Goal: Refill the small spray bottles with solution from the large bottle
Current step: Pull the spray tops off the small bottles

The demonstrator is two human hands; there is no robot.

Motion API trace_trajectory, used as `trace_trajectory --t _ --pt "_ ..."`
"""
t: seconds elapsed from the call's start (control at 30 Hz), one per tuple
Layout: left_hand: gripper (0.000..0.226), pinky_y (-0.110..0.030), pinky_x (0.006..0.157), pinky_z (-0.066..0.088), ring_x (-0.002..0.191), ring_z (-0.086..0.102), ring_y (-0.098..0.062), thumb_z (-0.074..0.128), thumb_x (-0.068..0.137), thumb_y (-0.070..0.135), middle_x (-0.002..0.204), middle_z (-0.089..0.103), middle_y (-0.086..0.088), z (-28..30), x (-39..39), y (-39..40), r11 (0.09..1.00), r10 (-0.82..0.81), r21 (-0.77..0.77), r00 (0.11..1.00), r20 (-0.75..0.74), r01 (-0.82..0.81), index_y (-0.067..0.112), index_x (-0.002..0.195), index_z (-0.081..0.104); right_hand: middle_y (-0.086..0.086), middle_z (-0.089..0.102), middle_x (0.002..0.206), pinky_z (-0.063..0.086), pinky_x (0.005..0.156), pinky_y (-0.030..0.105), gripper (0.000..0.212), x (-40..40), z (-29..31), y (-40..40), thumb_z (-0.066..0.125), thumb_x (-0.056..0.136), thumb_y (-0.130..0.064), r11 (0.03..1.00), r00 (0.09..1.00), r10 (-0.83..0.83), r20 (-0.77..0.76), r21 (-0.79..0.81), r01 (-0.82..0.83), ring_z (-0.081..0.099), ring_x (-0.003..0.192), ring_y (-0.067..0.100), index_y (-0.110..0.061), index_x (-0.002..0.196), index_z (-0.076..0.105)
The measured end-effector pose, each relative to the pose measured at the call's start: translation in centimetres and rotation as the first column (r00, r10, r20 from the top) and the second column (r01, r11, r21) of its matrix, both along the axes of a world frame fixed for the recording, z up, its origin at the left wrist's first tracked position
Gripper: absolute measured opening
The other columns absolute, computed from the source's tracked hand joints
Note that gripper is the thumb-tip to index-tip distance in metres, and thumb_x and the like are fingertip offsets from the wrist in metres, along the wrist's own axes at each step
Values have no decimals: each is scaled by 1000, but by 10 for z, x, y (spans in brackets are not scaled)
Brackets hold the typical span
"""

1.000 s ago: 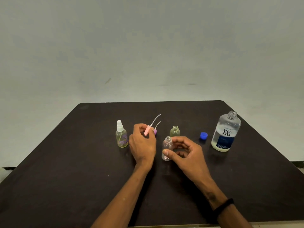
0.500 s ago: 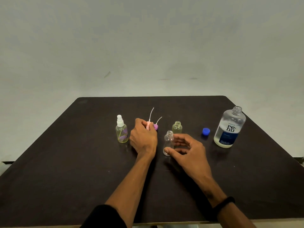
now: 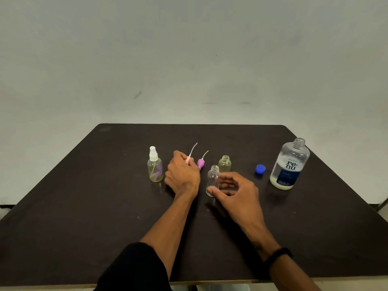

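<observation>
The large open solution bottle [image 3: 289, 164] stands at the right, with its blue cap [image 3: 260, 169] lying beside it. My left hand [image 3: 182, 175] is shut on a pink spray head [image 3: 189, 159] whose tube points up and away. A purple spray head [image 3: 201, 163] lies on the table just right of it. My right hand [image 3: 233, 190] loosely holds a small clear open bottle [image 3: 213, 177] that stands on the table, thumb at its base and fingers curled behind it. A small yellowish open bottle [image 3: 224, 163] stands just beyond. A capped spray bottle [image 3: 155, 166] stands at the left.
Everything sits on a dark table [image 3: 84, 206] in front of a plain pale wall. The table's near edge is at the bottom of the view. A black band is on my right wrist.
My left hand has lowered the pink spray head toward the table next to the purple one. My right hand's fingers have loosened around the clear bottle.
</observation>
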State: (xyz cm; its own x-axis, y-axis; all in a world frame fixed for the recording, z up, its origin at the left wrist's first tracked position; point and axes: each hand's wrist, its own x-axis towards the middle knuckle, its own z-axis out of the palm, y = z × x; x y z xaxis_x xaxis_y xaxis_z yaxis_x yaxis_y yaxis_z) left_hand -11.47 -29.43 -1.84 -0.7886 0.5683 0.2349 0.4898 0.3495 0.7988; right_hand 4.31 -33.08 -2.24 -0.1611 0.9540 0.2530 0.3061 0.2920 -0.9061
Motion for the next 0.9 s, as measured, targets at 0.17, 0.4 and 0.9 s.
trace_trajectory --t 0.17,0.4,0.9 --pt "9 -40 70 52 88 69 -30 64 97 31 90 72 1 -4 2 -5 992 0 123 999 39 -5 24 96 59 -13 76 96 62 83 21 39 -16 -3 2 94 77 -25 999 996 -48 70 20 47 72 85 -2 -22 111 75" --pt "17 -39 66 55 65 65 -12 57 102 38 80 71 11 -9 10 -49 906 -143 403 990 -3 132 27 91 64 -12 77 90 60 80 13 36 -33 1 1 90 83 -25 994 991 -108 82 21 107 73 81 -6 -18 115 77" --pt "35 -29 80 41 98 68 -9 74 87 49 108 73 21 -8 2 -61 941 -335 30 941 -41 337 36 119 66 -10 71 87 58 71 16 22 -13 3 -12 87 85 -21 953 952 -304 24 19 304 69 76 0 -24 93 67"
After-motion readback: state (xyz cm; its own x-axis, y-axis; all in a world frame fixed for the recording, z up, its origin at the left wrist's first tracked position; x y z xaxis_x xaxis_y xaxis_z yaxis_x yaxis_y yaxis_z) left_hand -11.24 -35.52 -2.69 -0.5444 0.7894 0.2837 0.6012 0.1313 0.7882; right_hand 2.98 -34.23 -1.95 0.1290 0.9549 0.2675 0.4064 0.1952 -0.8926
